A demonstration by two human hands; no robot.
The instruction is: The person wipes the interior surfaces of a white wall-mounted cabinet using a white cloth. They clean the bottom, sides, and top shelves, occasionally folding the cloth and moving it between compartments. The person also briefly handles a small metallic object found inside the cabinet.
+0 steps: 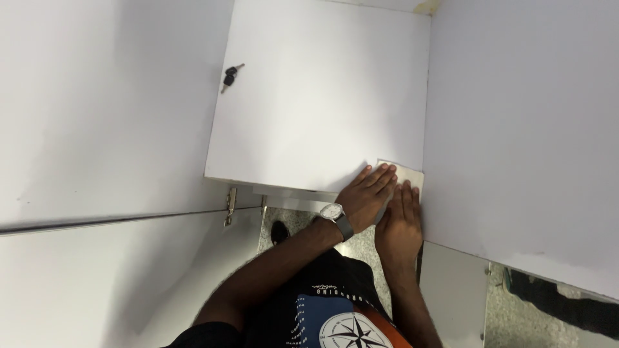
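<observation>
Two hands, left (366, 196) and right (401, 225); one white cloth (407, 174) at four o'clock; one wristwatch (334, 212); one key bunch (229, 77) at ten o'clock.

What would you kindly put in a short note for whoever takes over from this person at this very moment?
Left hand: flat, fingers spread, pressing the white cloth.
Right hand: flat beside it, fingertips on the same cloth.
The cloth lies at the near right corner of the white cabinet top, against the white side panel.
A bunch of keys hangs at the cabinet's far left edge.
Done and left: cannot tell from this view.
</observation>
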